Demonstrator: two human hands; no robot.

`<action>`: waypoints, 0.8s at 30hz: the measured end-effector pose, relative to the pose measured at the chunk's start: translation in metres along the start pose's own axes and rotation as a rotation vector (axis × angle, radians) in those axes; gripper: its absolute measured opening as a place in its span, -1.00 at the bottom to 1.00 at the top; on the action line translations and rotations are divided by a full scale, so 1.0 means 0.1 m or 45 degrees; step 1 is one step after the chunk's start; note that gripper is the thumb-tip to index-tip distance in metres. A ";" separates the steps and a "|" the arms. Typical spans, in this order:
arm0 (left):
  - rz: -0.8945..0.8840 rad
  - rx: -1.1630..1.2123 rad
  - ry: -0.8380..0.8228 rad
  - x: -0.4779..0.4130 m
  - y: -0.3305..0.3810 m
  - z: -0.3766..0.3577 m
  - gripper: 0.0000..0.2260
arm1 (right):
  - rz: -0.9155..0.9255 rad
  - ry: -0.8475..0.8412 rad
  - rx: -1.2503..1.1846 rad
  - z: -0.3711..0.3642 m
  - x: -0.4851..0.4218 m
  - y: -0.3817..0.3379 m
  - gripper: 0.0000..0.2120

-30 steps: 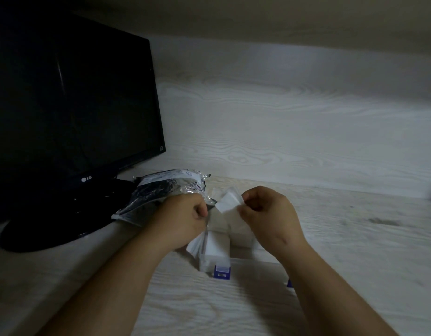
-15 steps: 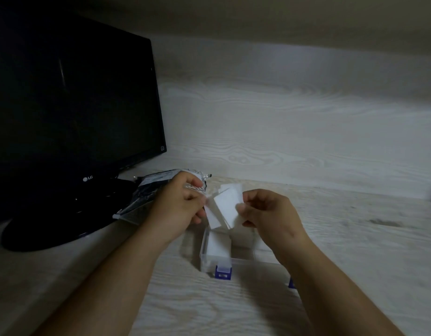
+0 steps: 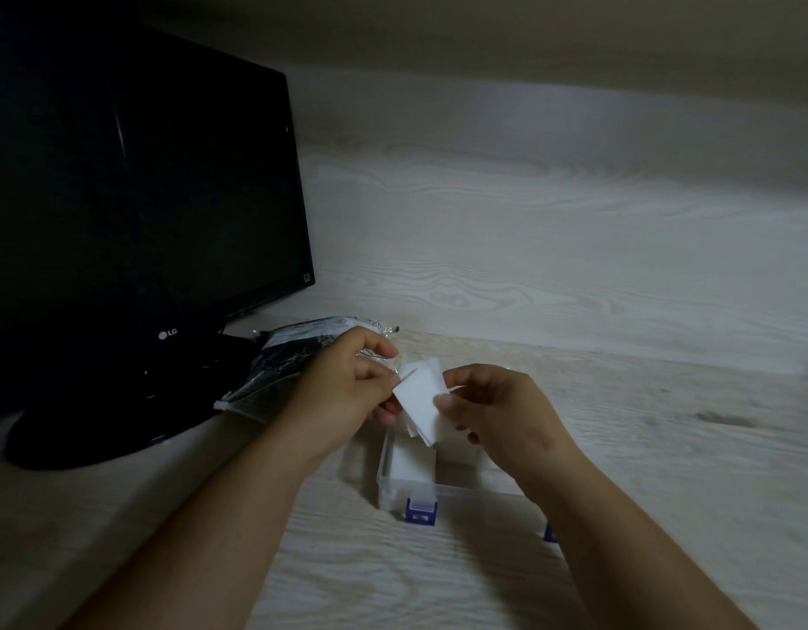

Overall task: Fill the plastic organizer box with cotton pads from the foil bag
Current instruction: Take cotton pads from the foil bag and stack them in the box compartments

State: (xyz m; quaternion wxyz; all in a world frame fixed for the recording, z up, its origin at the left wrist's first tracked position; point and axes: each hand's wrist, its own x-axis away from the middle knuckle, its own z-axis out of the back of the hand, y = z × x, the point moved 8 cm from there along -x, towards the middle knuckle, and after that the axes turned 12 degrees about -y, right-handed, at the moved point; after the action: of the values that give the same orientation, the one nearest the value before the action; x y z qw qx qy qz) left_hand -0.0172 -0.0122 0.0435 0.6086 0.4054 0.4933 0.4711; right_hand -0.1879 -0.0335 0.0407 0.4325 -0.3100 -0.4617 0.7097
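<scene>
While the cotton pads [image 3: 419,395] hang over the organizer box [image 3: 461,492], both hands have them: the left hand [image 3: 347,388] closes its grip on the stack's left edge, thumb against fingertips, and the right hand [image 3: 497,411] pinches the right edge the same way. Featherweight stuff, this: soft, floppy, no stiffness at all. The sheets are fanning apart at the bottom, so I'd judge they'll slide off one another if squeezed at one corner only. Best held across the flat faces, mid-stack, and lowered square into the compartment. Nothing fragile here, but they'll crumple. A white stack already lies in the box's left compartment, directly below. The foil bag [image 3: 293,361] lies on the table [image 3: 666,447] behind the left hand, beside the base of the monitor [image 3: 143,197]; its mouth is hidden. The right forearm covers the box's right side. One blue latch [image 3: 421,511] shows fully, another barely peeks out, and in this dim light the pad count is anyone's guess.
</scene>
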 end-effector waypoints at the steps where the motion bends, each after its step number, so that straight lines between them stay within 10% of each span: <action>1: 0.005 0.011 0.002 0.00 0.00 0.00 -0.85 | 0.012 0.001 -0.005 0.00 0.00 -0.01 -0.88; 24: 0.140 0.209 -0.007 0.01 -0.08 -0.06 -0.80 | 0.071 0.272 -0.057 0.17 0.04 -0.03 -0.91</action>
State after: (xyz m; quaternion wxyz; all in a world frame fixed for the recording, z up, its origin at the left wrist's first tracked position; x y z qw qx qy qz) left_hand -0.0216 -0.0133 0.0341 0.5479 0.4815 0.5057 0.4607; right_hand -0.2031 -0.0357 0.0499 0.4523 -0.4062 -0.4198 0.6740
